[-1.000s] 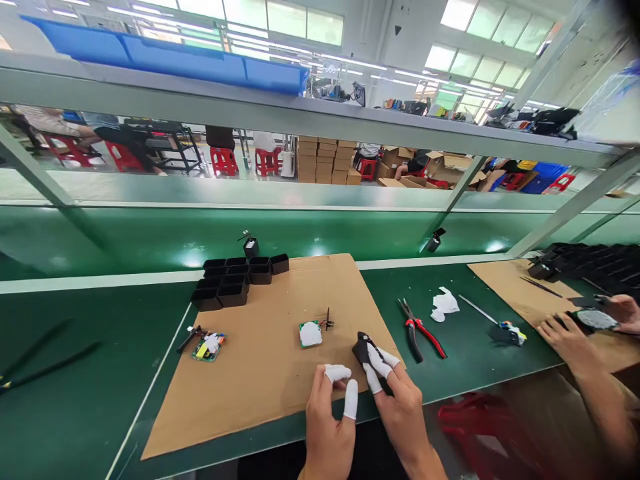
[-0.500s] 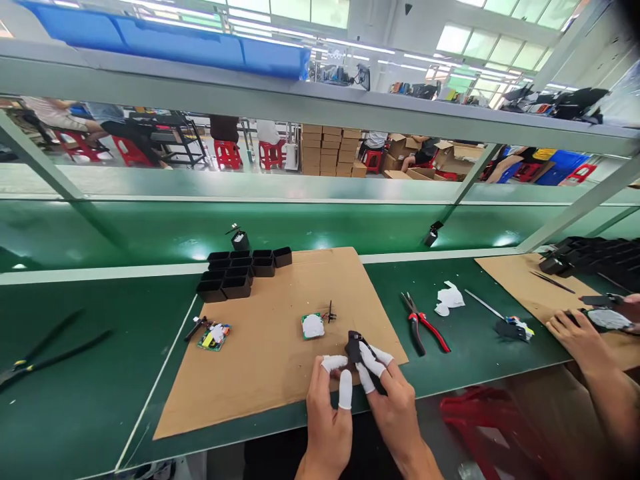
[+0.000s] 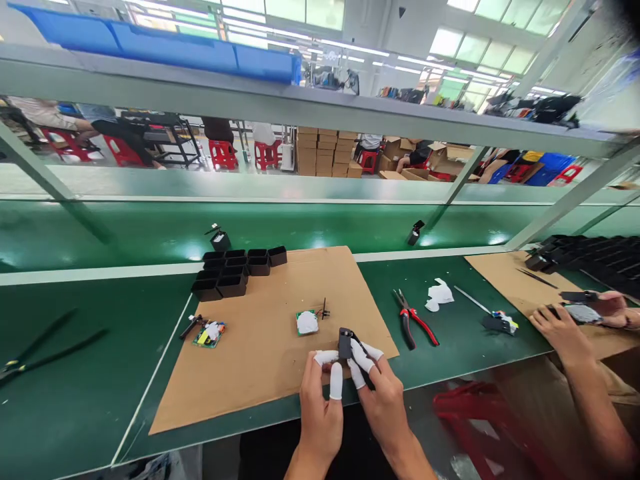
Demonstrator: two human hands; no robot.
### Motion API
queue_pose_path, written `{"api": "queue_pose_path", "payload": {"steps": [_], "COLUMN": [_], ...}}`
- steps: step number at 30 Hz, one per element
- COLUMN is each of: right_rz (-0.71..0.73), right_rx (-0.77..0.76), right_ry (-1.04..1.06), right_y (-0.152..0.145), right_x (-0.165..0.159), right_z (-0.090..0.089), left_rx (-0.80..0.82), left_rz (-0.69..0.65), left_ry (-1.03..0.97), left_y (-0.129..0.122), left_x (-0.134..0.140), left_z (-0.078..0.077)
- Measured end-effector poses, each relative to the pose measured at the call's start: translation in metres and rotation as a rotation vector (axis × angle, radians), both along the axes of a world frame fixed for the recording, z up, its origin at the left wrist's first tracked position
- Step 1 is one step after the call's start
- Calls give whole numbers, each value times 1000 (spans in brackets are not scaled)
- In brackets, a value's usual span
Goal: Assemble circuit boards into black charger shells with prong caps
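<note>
My right hand (image 3: 383, 393), with white finger cots on its fingertips, grips a small black plastic part (image 3: 345, 343) above the near edge of the cardboard sheet. Beside it, my left hand (image 3: 323, 407) also wears white finger cots; its thumb and index finger are apart, and the index fingertip comes close to the black part. Whether it touches is hard to see. Just beyond the hands lies a circuit board with a white pad (image 3: 307, 323), wired to a small black piece (image 3: 325, 310). Another circuit board (image 3: 210, 333) rests at the sheet's left side.
Several black boxes (image 3: 233, 285) stand at the back left of the cardboard (image 3: 260, 367). Red-handled pliers (image 3: 411, 320) and white scraps (image 3: 440, 293) lie to the right. Black-handled cutters (image 3: 50, 347) are far left. A co-worker's hand (image 3: 560, 330) works at right. A shelf beam (image 3: 320, 107) crosses above.
The view has swung a little, so the scene sits slightly farther left. The black part in my right hand looks turned a little; both hands keep nearly the same pose.
</note>
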State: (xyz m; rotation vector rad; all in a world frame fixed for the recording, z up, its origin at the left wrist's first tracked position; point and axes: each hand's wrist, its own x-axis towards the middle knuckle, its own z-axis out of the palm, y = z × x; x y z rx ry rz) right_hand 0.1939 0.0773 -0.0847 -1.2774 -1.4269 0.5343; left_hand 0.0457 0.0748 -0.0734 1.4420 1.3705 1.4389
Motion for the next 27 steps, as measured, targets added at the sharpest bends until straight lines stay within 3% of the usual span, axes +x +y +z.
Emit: {"api": "queue_pose_path", "payload": {"steps": [6,9,11,18,27], "right_rz": [-62,13,95,273,231], "right_rx": [-169,-305,-367,-360,-413], "right_ry": [682,1167,1336,1458,1448], "right_y": [-1,-5,-6,-3,-6], "right_x": [-13,-17,-19,-23,-29], "right_z": [22,37,47,66,72], "left_rx": [20,14,11,13,2], "left_rz": [46,39,28,14,-7], "left_ry": [-32,-38,-42,-40,-48], "left_y": [0,-1,0,2,1], "left_x": [0,0,1,1,2], "left_z": [3,4,5,5,7]}}
